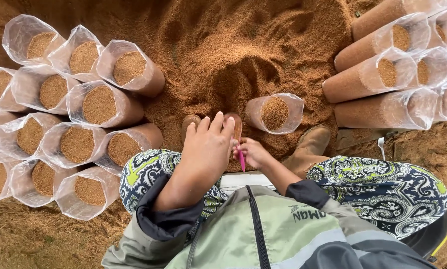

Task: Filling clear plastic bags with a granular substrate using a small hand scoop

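A: Where do the hands stand?
B: Left hand (206,144) spread, fingers resting on a filled bag (233,124) between the knees; right hand (253,152) pinching a pink tool (242,162).
A: Progress?
B: Many filled bags (98,104) stacked left and right; sawdust heap (243,45) remains.

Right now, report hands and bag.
Left hand open over bag. Right hand holds pink tool. Filled bag beside, not blocking.
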